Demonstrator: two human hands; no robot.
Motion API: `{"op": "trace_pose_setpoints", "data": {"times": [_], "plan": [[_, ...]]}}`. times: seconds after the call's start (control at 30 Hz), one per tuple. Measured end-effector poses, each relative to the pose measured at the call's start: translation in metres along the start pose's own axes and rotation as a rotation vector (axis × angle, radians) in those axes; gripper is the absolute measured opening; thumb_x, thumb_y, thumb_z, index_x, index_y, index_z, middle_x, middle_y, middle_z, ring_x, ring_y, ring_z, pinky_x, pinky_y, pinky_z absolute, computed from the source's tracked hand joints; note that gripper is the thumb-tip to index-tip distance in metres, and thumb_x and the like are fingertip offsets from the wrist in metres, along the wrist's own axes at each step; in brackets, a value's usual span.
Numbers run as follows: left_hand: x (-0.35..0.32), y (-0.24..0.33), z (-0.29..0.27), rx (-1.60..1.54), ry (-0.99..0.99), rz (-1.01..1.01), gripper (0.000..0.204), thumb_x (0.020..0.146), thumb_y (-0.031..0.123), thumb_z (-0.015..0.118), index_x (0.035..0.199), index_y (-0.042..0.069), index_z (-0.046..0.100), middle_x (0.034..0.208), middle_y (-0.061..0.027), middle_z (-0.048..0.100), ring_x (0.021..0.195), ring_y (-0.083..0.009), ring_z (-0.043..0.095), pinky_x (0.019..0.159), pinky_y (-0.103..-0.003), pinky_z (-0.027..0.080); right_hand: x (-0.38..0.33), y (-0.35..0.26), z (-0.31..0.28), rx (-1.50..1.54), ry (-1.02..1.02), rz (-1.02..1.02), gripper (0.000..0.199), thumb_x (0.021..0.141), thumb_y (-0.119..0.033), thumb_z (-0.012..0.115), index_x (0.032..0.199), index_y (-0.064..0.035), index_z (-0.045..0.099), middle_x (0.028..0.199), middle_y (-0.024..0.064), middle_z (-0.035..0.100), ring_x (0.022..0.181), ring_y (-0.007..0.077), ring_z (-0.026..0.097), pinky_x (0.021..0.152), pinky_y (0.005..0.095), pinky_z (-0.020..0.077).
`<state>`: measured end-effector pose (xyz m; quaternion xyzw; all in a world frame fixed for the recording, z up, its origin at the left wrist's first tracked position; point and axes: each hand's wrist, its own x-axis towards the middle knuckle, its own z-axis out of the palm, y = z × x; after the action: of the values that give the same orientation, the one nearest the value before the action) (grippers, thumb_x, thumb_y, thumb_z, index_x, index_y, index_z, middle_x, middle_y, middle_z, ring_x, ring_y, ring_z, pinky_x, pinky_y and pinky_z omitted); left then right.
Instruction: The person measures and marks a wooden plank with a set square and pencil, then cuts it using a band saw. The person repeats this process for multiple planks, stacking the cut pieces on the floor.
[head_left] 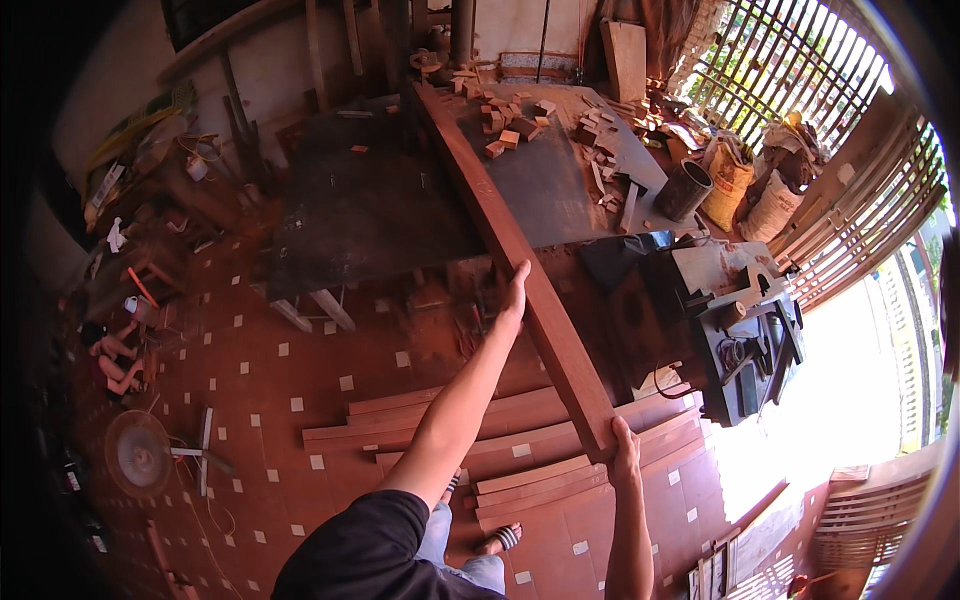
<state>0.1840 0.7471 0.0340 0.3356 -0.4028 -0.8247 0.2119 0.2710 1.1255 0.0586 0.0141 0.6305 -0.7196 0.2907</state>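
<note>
The left hand [514, 292] grips a long beam [548, 335] partway along, the right hand [625, 450] its near end. It juts past the table's [370, 215] near edge; wood blocks [509, 139] crowd its right side, toward the far edge.

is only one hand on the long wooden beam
No, the left hand holds the beam partway along its length while the right hand holds its near end.

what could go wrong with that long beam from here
If the long beam swings sideways, its far end might knock the loose wood blocks on the table. If the right hand slips, the near end could drop near the striped sandal. A step could also catch on the boards lying on the floor.
</note>
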Motion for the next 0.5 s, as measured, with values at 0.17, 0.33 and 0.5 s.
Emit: {"op": "trace_pose_setpoints", "data": {"times": [0.17,0.33,0.5], "plan": [[-0.08,0.003,0.047,0.207,0.04,0.045,0.098,0.093,0.049,0.079,0.167,0.009,0.029,0.165,-0.0133,0.043,0.15,-0.0284,0.041,0.125,-0.043,0.032,0.071,-0.016,0.014,-0.14,0.04,0.061,0.058,0.101,-0.058,0.066,0.104,-0.0004,0.071,0.087,0.0078,0.07,0.064,0.0154,0.064,0.05,0.0303,0.0465],[0.002,-0.015,-0.049,0.061,-0.075,0.158,0.054,0.095,0.04,0.076,0.134,0.004,0.071,0.138,-0.0076,0.067,0.13,-0.0209,0.059,0.116,-0.036,0.042,0.079,0.014,0.151,0.073,0.042,-0.039,0.061,0.101,-0.047,0.072,0.134,0.0038,0.07,0.122,0.0098,0.075,0.111,0.0151,0.067,0.096,0.0292,0.0525],[0.015,0.025,-0.097,0.024,-0.179,0.049,0.037,0.095,0.036,0.074,0.121,0.009,0.074,0.125,-0.0039,0.069,0.119,-0.0159,0.063,0.109,-0.034,0.046,0.058,0.044,0.229,-0.078,0.122,-0.084,0.071,0.102,-0.053,0.068,0.145,0.0025,0.063,0.136,0.0177,0.072,0.127,0.0241,0.065,0.111,0.0359,0.0467]]}}
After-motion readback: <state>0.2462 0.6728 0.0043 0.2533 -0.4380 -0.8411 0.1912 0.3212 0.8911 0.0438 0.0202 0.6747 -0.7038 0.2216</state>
